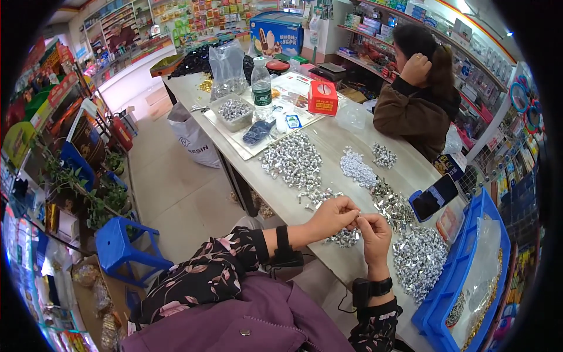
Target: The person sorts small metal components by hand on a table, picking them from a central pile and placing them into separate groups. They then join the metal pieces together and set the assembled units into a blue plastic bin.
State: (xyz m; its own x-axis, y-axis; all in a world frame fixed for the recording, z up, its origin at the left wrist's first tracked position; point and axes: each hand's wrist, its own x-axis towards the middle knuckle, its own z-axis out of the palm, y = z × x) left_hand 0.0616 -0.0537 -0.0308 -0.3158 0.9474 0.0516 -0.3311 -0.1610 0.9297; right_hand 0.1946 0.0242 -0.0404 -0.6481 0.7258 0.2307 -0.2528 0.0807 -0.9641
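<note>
My left hand point(331, 220) and my right hand point(375, 236) meet fingertip to fingertip over the near table edge. Both are closed in a pinch around something tiny and pale that I cannot make out. Just under them lies a small heap of silvery metal pieces point(343, 238). Beyond my left hand spreads a large pile of shiny silver pieces point(292, 159). To the right of my right hand is another dense silver pile point(420, 261). Further off sit white pieces point(358, 167), a smaller silver cluster point(384, 155) and thin metal parts point(394, 206).
A phone on a stand point(434, 198) and a blue crate point(463, 276) stand on the right. Further back are a clear tub point(233, 121), a water bottle point(261, 88) and a red box point(322, 98). Another person point(419, 100) sits across the table. A blue stool point(130, 246) is at left.
</note>
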